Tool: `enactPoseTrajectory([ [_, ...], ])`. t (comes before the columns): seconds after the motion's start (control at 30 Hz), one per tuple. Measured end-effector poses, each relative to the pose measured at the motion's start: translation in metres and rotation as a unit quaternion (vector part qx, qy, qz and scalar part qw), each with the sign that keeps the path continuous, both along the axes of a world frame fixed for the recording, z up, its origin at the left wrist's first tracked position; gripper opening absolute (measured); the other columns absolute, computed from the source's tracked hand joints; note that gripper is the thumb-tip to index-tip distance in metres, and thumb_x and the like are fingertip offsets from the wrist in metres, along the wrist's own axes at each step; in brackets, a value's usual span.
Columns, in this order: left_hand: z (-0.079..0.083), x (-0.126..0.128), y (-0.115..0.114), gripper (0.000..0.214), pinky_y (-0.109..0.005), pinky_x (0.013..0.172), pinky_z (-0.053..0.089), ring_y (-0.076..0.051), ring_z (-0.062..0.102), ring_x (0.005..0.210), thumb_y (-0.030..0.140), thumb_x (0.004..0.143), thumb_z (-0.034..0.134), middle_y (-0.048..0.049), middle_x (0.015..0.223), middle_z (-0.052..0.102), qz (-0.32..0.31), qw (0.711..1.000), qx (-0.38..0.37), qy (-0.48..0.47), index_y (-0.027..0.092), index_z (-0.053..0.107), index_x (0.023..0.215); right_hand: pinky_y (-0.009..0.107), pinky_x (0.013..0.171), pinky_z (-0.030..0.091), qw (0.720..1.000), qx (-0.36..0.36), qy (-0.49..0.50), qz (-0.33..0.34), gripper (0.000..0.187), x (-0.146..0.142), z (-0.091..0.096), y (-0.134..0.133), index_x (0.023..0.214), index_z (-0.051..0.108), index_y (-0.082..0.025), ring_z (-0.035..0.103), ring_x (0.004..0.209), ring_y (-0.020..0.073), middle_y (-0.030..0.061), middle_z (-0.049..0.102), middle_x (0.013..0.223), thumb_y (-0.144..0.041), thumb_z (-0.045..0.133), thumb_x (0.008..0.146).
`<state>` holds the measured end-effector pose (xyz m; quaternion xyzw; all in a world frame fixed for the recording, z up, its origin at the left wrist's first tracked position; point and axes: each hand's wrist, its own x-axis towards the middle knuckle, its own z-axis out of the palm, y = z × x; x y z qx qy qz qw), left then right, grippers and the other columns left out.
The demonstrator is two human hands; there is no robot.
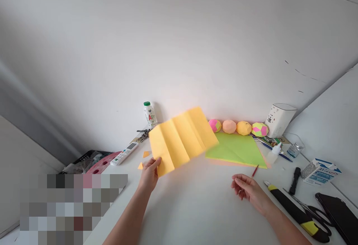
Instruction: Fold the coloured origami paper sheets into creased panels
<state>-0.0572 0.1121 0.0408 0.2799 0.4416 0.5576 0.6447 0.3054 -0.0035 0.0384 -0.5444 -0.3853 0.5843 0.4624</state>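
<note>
My left hand (150,173) pinches the lower left corner of an orange sheet of paper (180,140) between thumb and fingers. Parallel folds cross the sheet, giving it a zigzag surface, and it is held up above the white table, tilted. My right hand (246,189) hovers over the table with loosely bent fingers and nothing in it. Close beyond it lies a thin red stick-like object (255,170), perhaps a pen. Behind the orange sheet's right edge is a stack of green paper (237,150). Two small orange paper scraps (145,154) lie left of the sheet.
Faceted paper balls (229,126) line the wall. At right are a glue bottle (273,153), glass jar (294,149), printed box (320,171), flashlight (295,181), utility knife (293,207), scissors (319,215) and phone (341,215). A remote (124,154), keys (144,135) and white bottle (149,115) stay left.
</note>
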Motion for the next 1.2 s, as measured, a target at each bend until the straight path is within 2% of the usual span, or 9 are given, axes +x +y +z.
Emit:
enactPoseTrajectory([
  [0.1,-0.014,0.000,0.011,0.016,-0.026,0.066,0.054,-0.013,0.065,0.075,0.027,0.088,0.063,-0.0033,0.090,0.066,0.061,0.998,-0.028,0.007,0.013,0.060,0.097,0.025,0.054,0.041,1.000,0.006,-0.018,0.025,0.035,0.000,-0.004,0.000,0.089,0.065,-0.018,0.055,0.064,0.0127,0.0030,0.065,0.080,-0.051,0.070,0.076],
  [0.4,-0.024,0.017,0.011,0.029,-0.034,0.075,0.055,-0.017,0.063,0.089,0.031,0.092,0.058,-0.0074,0.109,0.061,0.034,0.995,-0.092,-0.005,0.013,0.057,0.114,0.027,0.057,0.040,0.996,0.013,-0.075,0.056,0.037,-0.007,0.005,-0.002,0.083,0.063,-0.019,0.054,0.066,0.0142,0.0025,0.063,0.079,-0.055,0.068,0.075],
  [0.53,-0.018,0.017,0.012,0.023,-0.032,0.072,0.056,-0.016,0.066,0.083,0.029,0.093,0.055,-0.0074,0.100,0.065,0.014,0.995,-0.102,0.002,0.012,0.058,0.109,0.026,0.058,0.040,0.995,0.014,-0.084,0.059,0.037,-0.009,0.006,-0.003,0.083,0.062,-0.019,0.053,0.067,0.0136,0.0023,0.063,0.078,-0.055,0.067,0.076],
  [0.63,-0.013,0.015,0.010,0.016,-0.033,0.072,0.057,-0.020,0.070,0.081,0.022,0.094,0.051,-0.0151,0.091,0.069,-0.015,0.995,-0.099,0.028,0.008,0.058,0.098,0.027,0.058,0.041,0.994,0.020,-0.090,0.066,0.037,-0.008,0.004,-0.004,0.083,0.062,-0.018,0.053,0.067,0.0134,0.0026,0.063,0.078,-0.055,0.065,0.077],
  [0.8,-0.009,0.010,-0.003,0.017,-0.034,0.066,0.057,-0.023,0.070,0.072,0.027,0.087,0.059,-0.0169,0.081,0.070,-0.019,0.985,-0.058,0.158,0.011,0.060,0.083,0.027,0.058,0.043,0.991,0.021,-0.114,0.070,0.038,-0.009,0.002,-0.005,0.083,0.062,-0.019,0.055,0.067,0.0137,0.0026,0.063,0.078,-0.057,0.064,0.077],
  [0.9,-0.011,0.006,-0.011,0.024,-0.035,0.059,0.053,-0.025,0.066,0.064,0.038,0.080,0.064,-0.0096,0.067,0.067,0.014,0.952,-0.014,0.305,0.016,0.059,0.072,0.027,0.056,0.043,0.988,0.030,-0.130,0.072,0.041,-0.010,0.000,-0.005,0.083,0.062,-0.019,0.055,0.065,0.0133,0.0026,0.064,0.077,-0.059,0.063,0.077],
  [0.97,-0.014,0.005,-0.013,0.028,-0.039,0.067,0.052,-0.030,0.065,0.076,0.045,0.077,0.063,-0.0083,0.066,0.064,0.038,0.915,0.033,0.400,0.019,0.058,0.066,0.026,0.056,0.044,0.987,0.035,-0.139,0.073,0.042,-0.010,-0.002,-0.004,0.083,0.062,-0.018,0.055,0.063,0.0127,0.0029,0.064,0.077,-0.060,0.062,0.077],
  [1.1,-0.026,0.010,-0.008,0.028,-0.049,0.102,0.035,-0.037,0.049,0.119,0.048,0.073,0.059,-0.0140,0.104,0.066,0.029,0.844,0.152,0.514,0.020,0.063,0.075,0.026,0.055,0.045,0.981,0.052,-0.170,0.075,0.044,-0.010,-0.010,-0.004,0.084,0.061,-0.018,0.057,0.063,0.0129,0.0036,0.065,0.078,-0.062,0.059,0.079],
  [1.2,-0.040,0.016,-0.004,0.037,-0.051,0.112,0.020,-0.035,0.040,0.131,0.046,0.069,0.061,-0.0126,0.128,0.059,-0.027,0.800,0.226,0.555,0.021,0.066,0.096,0.026,0.053,0.047,0.970,0.075,-0.218,0.071,0.043,-0.012,-0.017,-0.007,0.085,0.060,-0.018,0.059,0.063,0.0142,0.0047,0.066,0.078,-0.060,0.054,0.083],
])
